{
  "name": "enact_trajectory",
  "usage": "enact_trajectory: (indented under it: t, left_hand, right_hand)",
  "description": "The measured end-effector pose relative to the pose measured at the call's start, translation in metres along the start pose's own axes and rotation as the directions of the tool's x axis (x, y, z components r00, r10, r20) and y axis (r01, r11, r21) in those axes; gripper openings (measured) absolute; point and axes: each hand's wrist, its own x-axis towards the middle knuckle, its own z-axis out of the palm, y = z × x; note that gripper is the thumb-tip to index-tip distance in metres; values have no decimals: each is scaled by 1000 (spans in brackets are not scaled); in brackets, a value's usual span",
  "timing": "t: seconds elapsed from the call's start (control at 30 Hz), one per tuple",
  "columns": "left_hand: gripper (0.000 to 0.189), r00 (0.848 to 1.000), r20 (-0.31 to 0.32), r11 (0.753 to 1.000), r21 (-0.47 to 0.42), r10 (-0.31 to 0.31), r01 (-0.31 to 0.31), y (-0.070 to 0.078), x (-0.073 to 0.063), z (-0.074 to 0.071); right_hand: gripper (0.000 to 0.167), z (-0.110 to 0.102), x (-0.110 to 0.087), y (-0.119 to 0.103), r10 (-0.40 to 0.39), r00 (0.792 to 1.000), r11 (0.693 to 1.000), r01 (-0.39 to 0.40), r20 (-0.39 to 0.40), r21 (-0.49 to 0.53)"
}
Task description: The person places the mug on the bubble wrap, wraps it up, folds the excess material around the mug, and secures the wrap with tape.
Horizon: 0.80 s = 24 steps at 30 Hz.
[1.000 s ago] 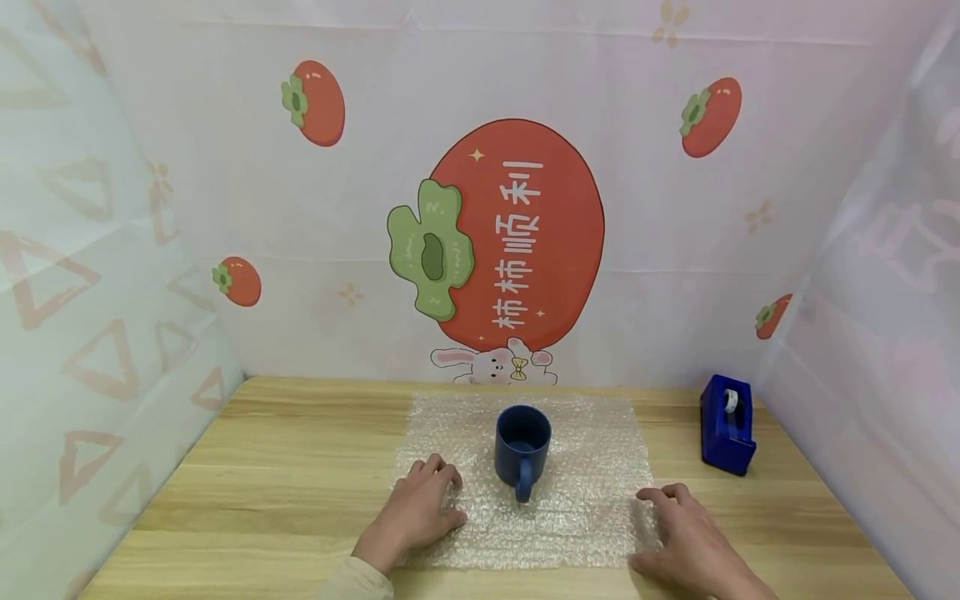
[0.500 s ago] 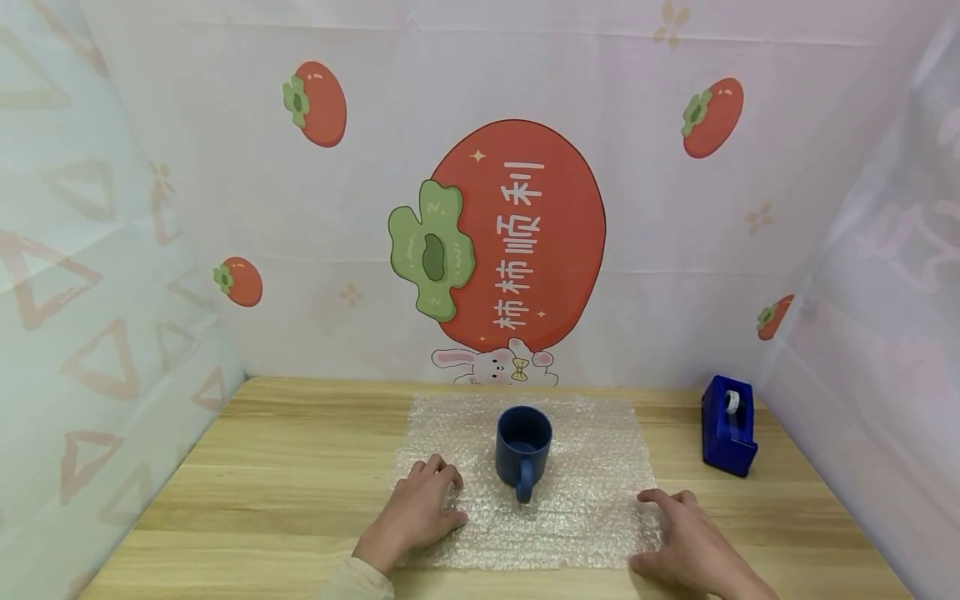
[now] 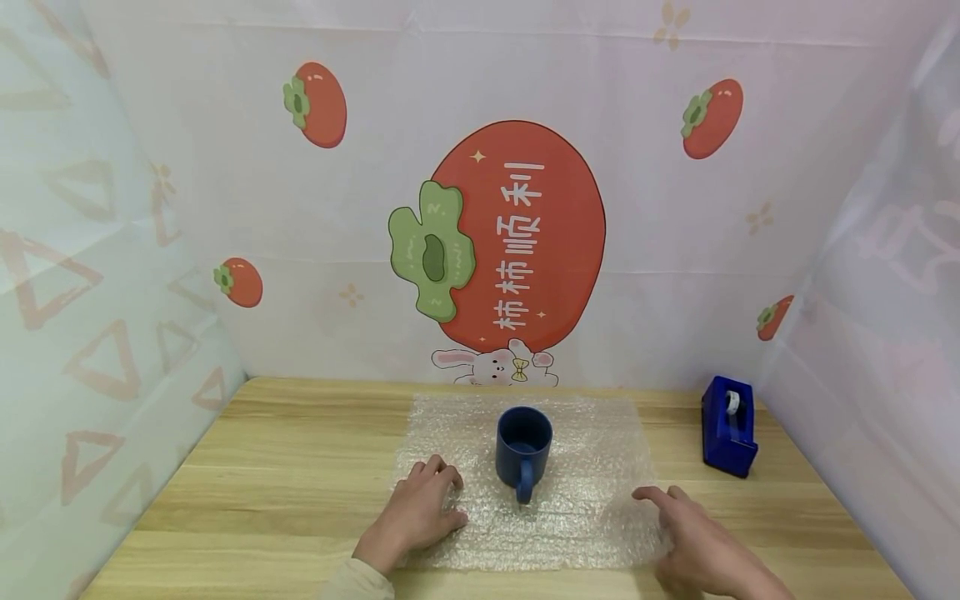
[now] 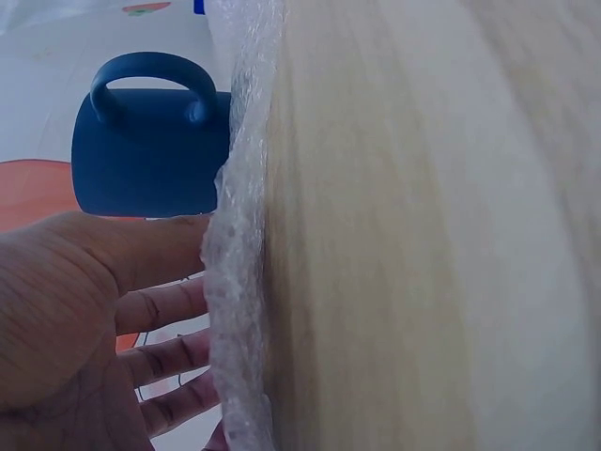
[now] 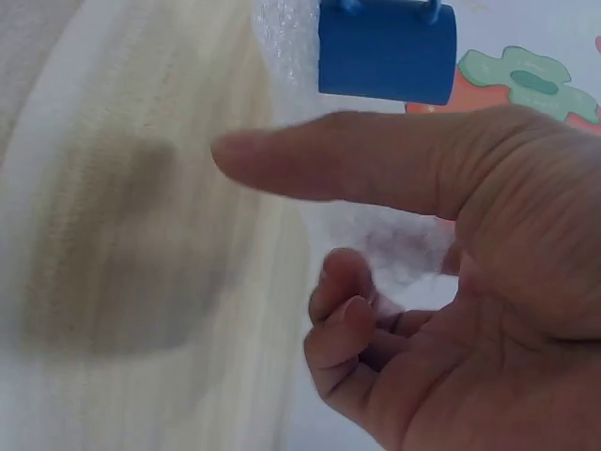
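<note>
A smooth, cylindrical blue mug (image 3: 522, 454) stood on crinkled bubble wrap (image 3: 581, 521); the left hand (image 3: 420, 507) touched it, grip loosely spread; the right hand (image 3: 701, 546) gaped, empty.

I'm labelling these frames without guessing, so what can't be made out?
Left hand: fingertips, left wrist view, behind the edge of the bubble wrap.
Right hand: thumb, head view, blurred.
Blue mug: base, head view, hidden by its own walls.
Tape dispenser: any print on its roll, head view, too small.
</note>
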Motion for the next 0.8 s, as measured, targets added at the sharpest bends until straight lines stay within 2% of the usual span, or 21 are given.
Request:
enact_trajectory:
  t: [0.1, 0.2, 0.3, 0.4, 0.47, 0.63, 0.67, 0.73, 0.8]
  left_hand:
    - [34, 1000, 3, 1000, -6, -2, 2, 0, 0, 0]
    - [34, 1000, 8, 1000, -6, -1, 1, -1, 1, 1]
    - [34, 1000, 14, 1000, -3, -2, 2, -2, 1, 1]
    - [34, 1000, 18, 1000, -4, -2, 2, -2, 1, 1]
    - [34, 1000, 19, 1000, -5, -2, 2, -2, 1, 1]
    - [34, 1000, 22, 1000, -6, -4, 4, -2, 2, 1]
    - [34, 1000, 22, 1000, -5, -5, 5, -2, 2, 1]
    - [34, 1000, 22, 1000, -5, -5, 5, -2, 2, 1]
    - [34, 1000, 21, 1000, -4, -5, 5, -2, 2, 1]
  right_hand:
    - [69, -2, -4, 1, -145, 987, 988, 141, -67, -59]
    - [57, -4, -6, 2, -294, 942, 952, 273, -163, -139]
    - [52, -7, -6, -2, -355, 902, 931, 318, -245, -180]
    - [44, -10, -5, -8, -408, 853, 909, 346, -324, -232]
    - [39, -12, -3, -12, -457, 805, 885, 370, -379, -283]
    - [43, -16, 6, -22, -612, 624, 786, 411, -486, -462]
    - [45, -18, 7, -25, -631, 597, 771, 411, -495, -487]
    - [47, -21, 10, -31, -653, 562, 753, 409, -508, -516]
    - [46, -23, 13, -36, -659, 546, 748, 405, -517, -526]
